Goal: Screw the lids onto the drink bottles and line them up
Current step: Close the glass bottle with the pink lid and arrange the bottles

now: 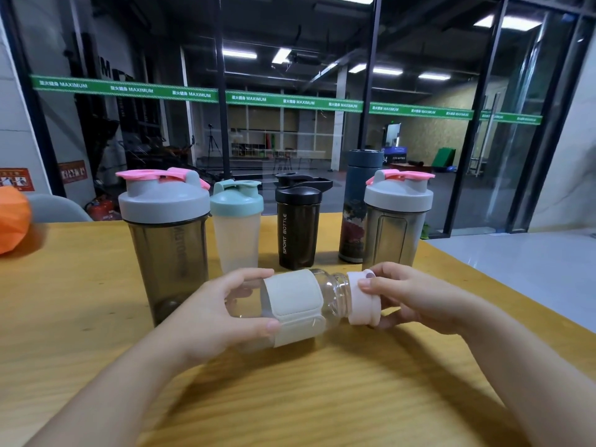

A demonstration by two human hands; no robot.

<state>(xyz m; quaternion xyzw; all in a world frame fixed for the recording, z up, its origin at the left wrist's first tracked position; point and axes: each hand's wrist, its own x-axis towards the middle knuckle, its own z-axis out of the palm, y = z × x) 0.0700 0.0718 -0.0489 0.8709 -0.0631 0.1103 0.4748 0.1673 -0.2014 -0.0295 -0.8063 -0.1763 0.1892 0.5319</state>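
Observation:
I hold a clear glass bottle point(335, 295) with a pale fabric sleeve sideways above the wooden table point(80, 304). My left hand point(222, 304) grips its body. My right hand point(406, 298) wraps the pale pink lid point(362, 298) sitting on the bottle's neck. Behind stands a row of lidded bottles: a big smoky shaker with grey-pink lid point(167, 240), a frosted shaker with teal lid point(238, 227), a black sport bottle point(298, 221), a tall dark blue flask point(356, 204) and a second smoky shaker with grey-pink lid point(395, 221).
An orange object point(11, 221) lies at the table's far left edge. A grey chair back point(54, 208) shows behind the table. The table's right edge point(503, 291) runs diagonally, with grey floor beyond. Glass walls stand behind the row.

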